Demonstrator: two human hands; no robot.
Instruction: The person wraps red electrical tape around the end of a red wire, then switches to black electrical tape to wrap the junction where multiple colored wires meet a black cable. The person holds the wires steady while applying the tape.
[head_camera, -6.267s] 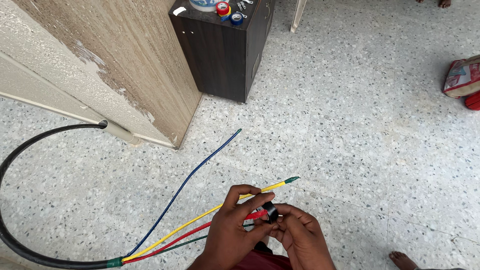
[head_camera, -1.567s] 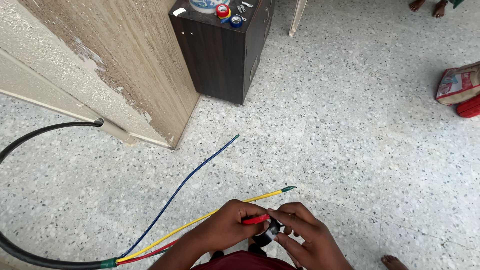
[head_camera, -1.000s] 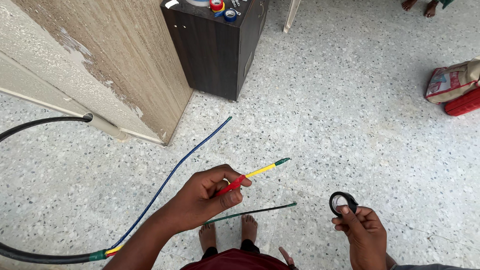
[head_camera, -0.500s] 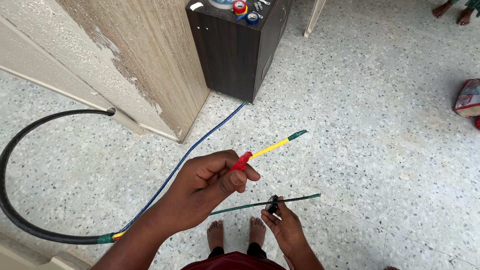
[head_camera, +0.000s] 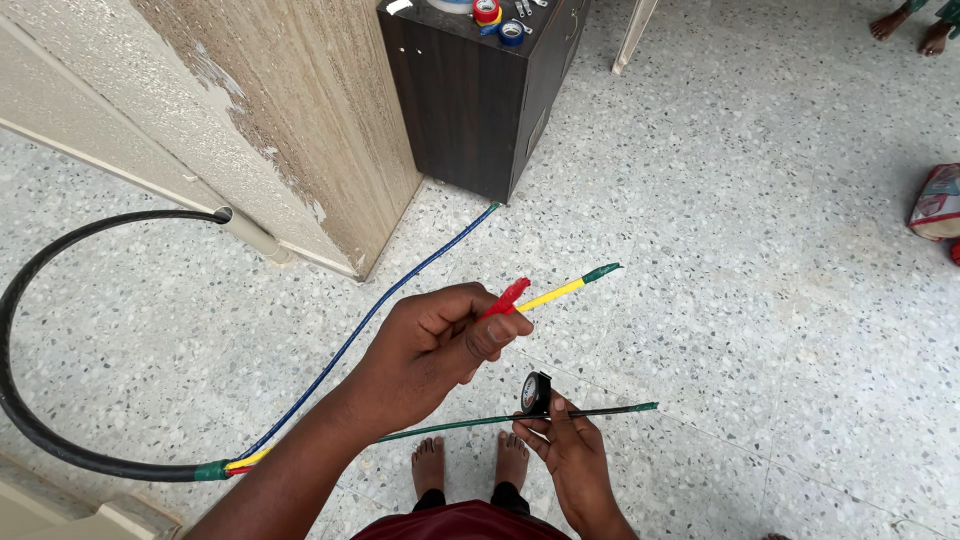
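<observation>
Red and yellow wire ends project from the left hand (head_camera: 440, 345), which is curled into a pinch around the red wire (head_camera: 507, 297) and the yellow wire (head_camera: 555, 292), the latter capped with a green tip; both are held above the speckled floor (head_camera: 760, 250). Head view, 1 moment: the right hand (head_camera: 568, 455) pinches a black tape roll (head_camera: 535, 392) between thumb and fingers and presses it against the green wire (head_camera: 470, 425), whose far end is dark and points toward the right edge of the floor.

Change from 1.0 s earlier: the right hand then held the roll well apart from every wire, out to the right; 0.5 s earlier it had reached the green wire, and now the roll stands upright on it, near the dark end. The left hand has kept its pinch on the red and yellow wires throughout. Judged from this, the tape work has passed from those 2 wires to the green one.

The blue wire (head_camera: 400, 290) lies loose on the floor, running toward the dark cabinet (head_camera: 480, 110). All 4 wires emerge from the black cable (head_camera: 60, 440) near the lower left corner, beside the stone-clad wall (head_camera: 300, 130).
</observation>
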